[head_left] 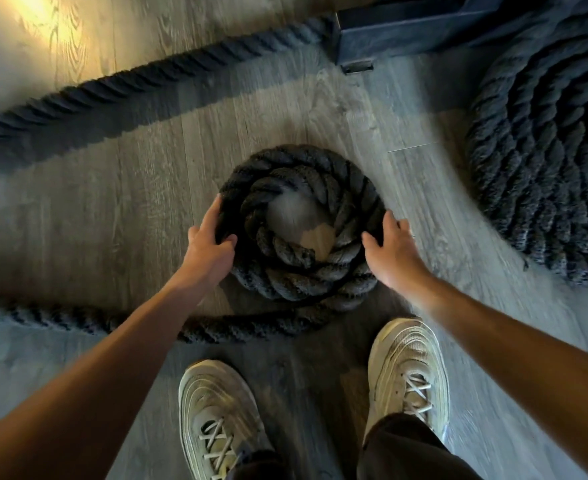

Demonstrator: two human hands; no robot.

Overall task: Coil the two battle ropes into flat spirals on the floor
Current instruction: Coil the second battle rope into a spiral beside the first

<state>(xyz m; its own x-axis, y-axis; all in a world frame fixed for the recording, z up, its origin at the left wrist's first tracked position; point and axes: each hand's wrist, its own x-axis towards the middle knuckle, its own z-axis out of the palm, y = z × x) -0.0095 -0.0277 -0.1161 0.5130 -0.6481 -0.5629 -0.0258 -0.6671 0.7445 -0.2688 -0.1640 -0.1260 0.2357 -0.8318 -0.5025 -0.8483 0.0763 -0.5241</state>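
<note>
**One rope done, second just starting**

Shoes (pixel 216 410) standing just behind small coil (pixel 303 282) on floor (pixel 112 202); left hand (pixel 209 244) and right hand (pixel 392 251) clasping its outer turn; tail (pixel 78 320) trailing left, uncoiled; big coil (pixel 545 168) lying right, seemingly finished.

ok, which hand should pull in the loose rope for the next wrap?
Left, probably. The loose rope leaves the coil and trails off to the left, nearest the left hand. The right hand, gripping the coil's other side, can steady it.
</note>
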